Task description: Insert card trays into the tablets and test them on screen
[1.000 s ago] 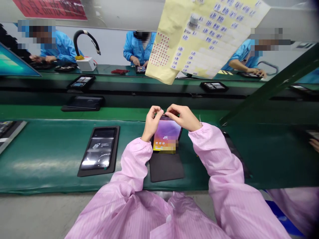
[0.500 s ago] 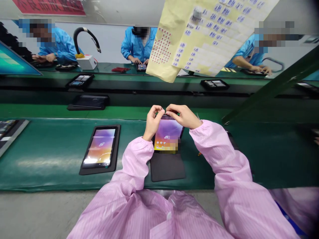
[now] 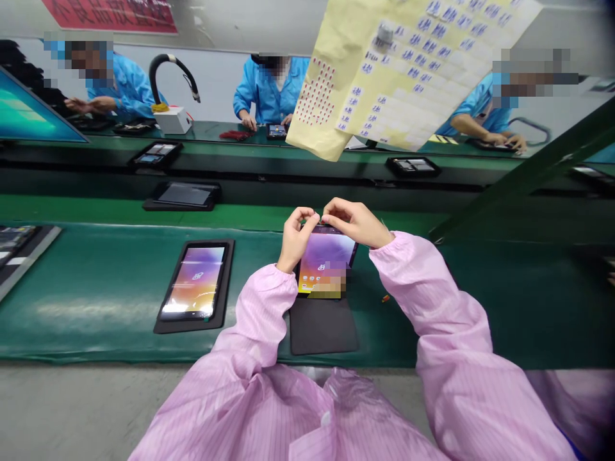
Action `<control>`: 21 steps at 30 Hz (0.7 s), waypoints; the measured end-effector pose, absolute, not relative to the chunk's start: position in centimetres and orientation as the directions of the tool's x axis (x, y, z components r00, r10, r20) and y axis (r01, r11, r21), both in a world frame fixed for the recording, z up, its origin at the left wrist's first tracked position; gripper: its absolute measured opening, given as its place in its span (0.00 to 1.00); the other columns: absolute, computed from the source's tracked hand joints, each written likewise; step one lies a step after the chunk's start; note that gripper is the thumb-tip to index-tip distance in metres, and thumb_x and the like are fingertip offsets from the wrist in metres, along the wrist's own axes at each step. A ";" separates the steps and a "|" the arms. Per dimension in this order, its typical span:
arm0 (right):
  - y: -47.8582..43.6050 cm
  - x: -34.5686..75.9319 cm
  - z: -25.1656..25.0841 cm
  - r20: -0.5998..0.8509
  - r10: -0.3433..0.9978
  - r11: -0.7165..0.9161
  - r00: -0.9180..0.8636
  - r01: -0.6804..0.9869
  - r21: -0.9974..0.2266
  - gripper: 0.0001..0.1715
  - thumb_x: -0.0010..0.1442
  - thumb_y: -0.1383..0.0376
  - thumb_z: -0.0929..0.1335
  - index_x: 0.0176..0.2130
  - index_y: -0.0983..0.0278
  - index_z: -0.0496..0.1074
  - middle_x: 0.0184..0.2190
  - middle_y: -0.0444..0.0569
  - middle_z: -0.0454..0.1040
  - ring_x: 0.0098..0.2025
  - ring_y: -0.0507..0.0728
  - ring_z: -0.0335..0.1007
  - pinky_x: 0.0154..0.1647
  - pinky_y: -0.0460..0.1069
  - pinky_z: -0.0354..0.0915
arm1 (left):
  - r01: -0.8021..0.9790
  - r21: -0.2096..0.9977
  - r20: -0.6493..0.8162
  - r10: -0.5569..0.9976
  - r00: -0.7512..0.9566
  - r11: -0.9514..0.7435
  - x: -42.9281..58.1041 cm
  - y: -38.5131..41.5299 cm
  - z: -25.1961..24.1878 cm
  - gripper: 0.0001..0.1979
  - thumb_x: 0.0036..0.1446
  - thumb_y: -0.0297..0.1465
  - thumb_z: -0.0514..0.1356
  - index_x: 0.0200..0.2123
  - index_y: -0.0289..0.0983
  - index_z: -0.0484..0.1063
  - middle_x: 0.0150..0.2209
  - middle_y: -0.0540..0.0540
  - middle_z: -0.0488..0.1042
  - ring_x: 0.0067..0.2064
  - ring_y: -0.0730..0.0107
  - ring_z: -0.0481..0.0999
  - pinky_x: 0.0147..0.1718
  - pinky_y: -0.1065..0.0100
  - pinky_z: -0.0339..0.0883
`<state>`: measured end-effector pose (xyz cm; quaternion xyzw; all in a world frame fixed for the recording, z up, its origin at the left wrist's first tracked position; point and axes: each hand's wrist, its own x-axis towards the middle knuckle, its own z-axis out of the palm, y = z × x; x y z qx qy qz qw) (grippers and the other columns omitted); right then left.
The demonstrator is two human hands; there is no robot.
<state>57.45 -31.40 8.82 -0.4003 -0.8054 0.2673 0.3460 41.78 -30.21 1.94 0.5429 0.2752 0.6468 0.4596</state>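
left hand [image 3: 293, 243]; right hand [image 3: 360, 224]; both pinched, contents unclear; at top of tablet [image 3: 329, 251]

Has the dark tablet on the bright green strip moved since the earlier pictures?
Yes: the dark tablet has moved to the right, judged against the white box behind it.

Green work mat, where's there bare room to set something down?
Bare mat shows between the far-left device and left tablet, and right of the right sleeve. It's crowded at the middle tablet, left hand and right hand at its top edge.
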 end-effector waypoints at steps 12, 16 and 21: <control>-31.8 59.0 5.1 0.327 0.913 0.354 0.244 -0.076 -0.932 0.21 0.55 0.47 0.71 0.34 0.58 0.62 0.29 0.40 0.74 0.29 0.50 0.71 0.31 0.45 0.67 | -0.544 0.824 0.316 0.926 0.206 -0.160 40.5 -31.3 -0.1 0.18 0.59 0.44 0.57 0.41 0.38 0.78 0.42 0.45 0.78 0.45 0.63 0.76 0.49 0.65 0.66; -35.0 58.3 -1.4 0.042 0.946 0.153 0.321 -0.327 -0.933 0.25 0.50 0.46 0.72 0.30 0.59 0.60 0.28 0.40 0.73 0.28 0.51 0.71 0.27 0.46 0.66 | -0.670 0.741 0.133 0.968 0.213 0.045 40.8 -31.1 -2.4 0.19 0.61 0.42 0.57 0.51 0.41 0.73 0.49 0.47 0.77 0.52 0.64 0.75 0.55 0.64 0.63; -39.6 56.9 -4.4 -0.055 0.948 0.082 0.312 -0.408 -0.909 0.24 0.51 0.45 0.70 0.32 0.58 0.59 0.43 0.48 0.76 0.39 0.58 0.76 0.36 0.54 0.71 | -0.607 0.762 -0.192 0.974 0.121 0.226 41.2 -32.1 -4.2 0.12 0.56 0.38 0.62 0.38 0.35 0.75 0.37 0.46 0.79 0.40 0.65 0.79 0.47 0.63 0.70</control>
